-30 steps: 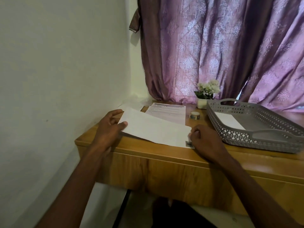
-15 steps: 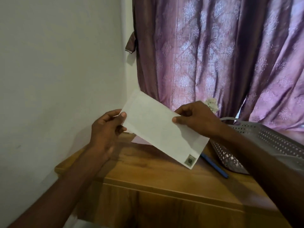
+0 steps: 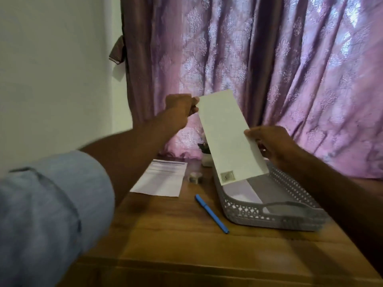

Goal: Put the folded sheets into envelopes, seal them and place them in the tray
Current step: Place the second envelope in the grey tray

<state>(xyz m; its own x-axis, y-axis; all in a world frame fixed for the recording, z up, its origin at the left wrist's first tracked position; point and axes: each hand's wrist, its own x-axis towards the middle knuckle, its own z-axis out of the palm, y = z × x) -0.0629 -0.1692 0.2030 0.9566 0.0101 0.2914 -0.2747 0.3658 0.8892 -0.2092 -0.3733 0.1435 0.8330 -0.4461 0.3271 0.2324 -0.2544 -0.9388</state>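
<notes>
A white envelope [image 3: 227, 137] with a small stamp at its lower corner hangs steeply tilted in the air above the far end of the grey perforated tray [image 3: 275, 216]. My left hand [image 3: 180, 109] pinches its upper left corner. My right hand [image 3: 269, 142] grips its right edge about halfway down. Another white envelope [image 3: 246, 195] lies flat inside the tray. A folded printed sheet [image 3: 162, 178] rests on the wooden table [image 3: 186, 251] to the left of the tray.
A blue pen [image 3: 211, 213] lies on the table beside the tray's left wall. A small roll of tape [image 3: 194, 176] and a potted plant [image 3: 206, 155] stand behind it. A purple curtain [image 3: 269, 59] hangs at the back and a white wall stands at the left.
Both hands lifted the envelope off the table and carried it right, over the tray. It now stands much steeper, with my left hand raised and reaching further forward.
</notes>
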